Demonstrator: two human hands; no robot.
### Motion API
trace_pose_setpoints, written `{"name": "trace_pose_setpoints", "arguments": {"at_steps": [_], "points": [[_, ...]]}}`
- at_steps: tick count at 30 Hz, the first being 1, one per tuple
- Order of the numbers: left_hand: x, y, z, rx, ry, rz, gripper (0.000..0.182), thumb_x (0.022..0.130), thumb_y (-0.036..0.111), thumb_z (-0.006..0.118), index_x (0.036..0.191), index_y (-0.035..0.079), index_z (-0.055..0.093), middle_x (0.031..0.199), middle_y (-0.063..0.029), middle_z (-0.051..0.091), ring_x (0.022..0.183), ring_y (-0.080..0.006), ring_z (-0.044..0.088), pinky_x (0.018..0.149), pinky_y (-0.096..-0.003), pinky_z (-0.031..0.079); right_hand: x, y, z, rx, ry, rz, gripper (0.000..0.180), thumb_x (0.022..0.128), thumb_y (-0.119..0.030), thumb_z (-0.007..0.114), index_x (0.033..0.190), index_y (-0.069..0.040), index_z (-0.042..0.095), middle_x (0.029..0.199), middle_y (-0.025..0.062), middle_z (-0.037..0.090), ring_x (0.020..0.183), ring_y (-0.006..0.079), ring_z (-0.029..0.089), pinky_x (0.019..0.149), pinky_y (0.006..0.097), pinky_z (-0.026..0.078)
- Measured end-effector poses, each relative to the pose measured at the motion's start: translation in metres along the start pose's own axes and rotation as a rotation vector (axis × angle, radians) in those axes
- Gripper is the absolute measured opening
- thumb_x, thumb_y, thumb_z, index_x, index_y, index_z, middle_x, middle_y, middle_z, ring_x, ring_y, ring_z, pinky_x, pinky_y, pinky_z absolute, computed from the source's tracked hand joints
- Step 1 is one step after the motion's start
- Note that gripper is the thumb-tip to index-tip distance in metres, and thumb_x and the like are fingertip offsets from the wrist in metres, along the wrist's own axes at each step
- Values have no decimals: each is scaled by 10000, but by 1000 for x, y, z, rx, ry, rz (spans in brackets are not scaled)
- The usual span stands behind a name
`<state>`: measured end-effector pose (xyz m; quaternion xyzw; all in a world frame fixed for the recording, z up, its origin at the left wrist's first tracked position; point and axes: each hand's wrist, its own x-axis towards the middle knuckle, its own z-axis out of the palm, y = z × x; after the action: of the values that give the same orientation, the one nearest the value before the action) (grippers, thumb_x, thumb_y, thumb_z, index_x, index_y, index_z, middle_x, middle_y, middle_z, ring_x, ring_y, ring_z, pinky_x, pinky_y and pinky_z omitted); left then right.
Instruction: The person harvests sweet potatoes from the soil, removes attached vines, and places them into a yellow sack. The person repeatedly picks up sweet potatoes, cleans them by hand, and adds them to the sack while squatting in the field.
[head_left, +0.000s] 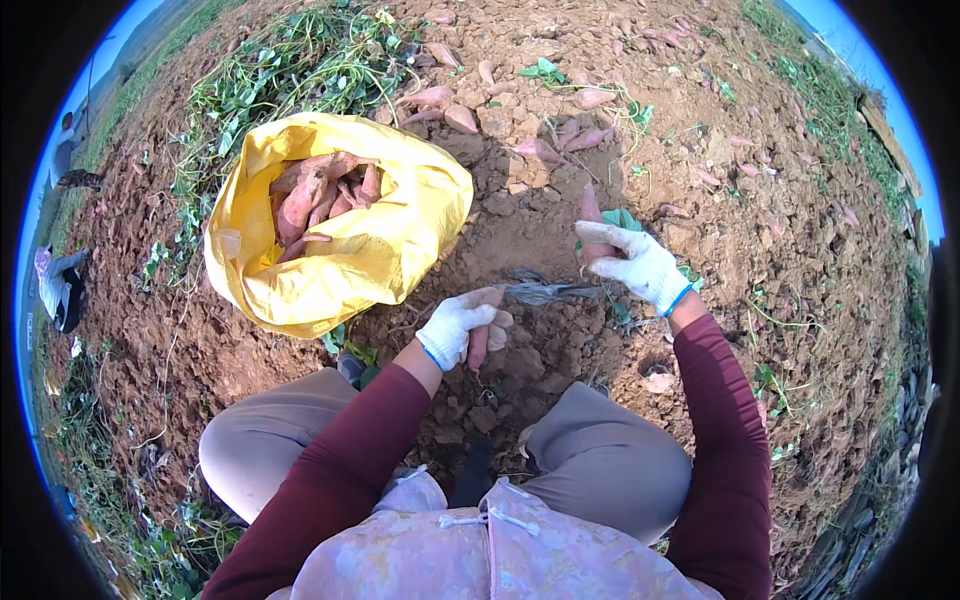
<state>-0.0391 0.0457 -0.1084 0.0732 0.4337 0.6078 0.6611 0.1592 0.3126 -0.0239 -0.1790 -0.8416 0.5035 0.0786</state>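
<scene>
My left hand (466, 328), in a white knit glove with a blue cuff edge, grips a reddish sweet potato (477, 346) above the soil between my knees. Farther right and forward, my right hand (626, 253), gloved alike, holds another sweet potato (590, 206) with its narrow end pointing away from me. A yellow woven sack (420, 217) stands with its mouth open at the front left, beyond my left hand. Several sweet potatoes (300, 202) lie inside it. Between the hands, a strip of dark plastic film (540, 289) lies on the ground.
Loose sweet potatoes (536, 150) are scattered over the clods ahead and to the right. Cut green vines (292, 67) are heaped behind the sack. Two people (58, 289) (66, 150) are at the far left edge. Wooden boards (889, 142) lie at the right edge.
</scene>
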Motion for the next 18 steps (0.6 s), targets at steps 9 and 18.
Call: {"name": "trace_pose_setpoints", "arguments": {"at_steps": [9,18], "points": [[-63,23,40,-63,85,326,390,1009,241,588,1280,-38,626,793,-57,685,518,-100,564,450,-240,441,-40,-145,42,722,-107,221,909,817,-210,744,1548,44,267,1308,156,584,1144,257,627,938,426,547],[-76,19,38,-356,1,153,454,1041,374,559,1313,11,592,868,-106,704,659,-176,626,524,-338,497,-65,-159,118,882,18,303,734,876,-208,687,1487,47,373,1237,141,638,1033,244,675,820,420,575]]}}
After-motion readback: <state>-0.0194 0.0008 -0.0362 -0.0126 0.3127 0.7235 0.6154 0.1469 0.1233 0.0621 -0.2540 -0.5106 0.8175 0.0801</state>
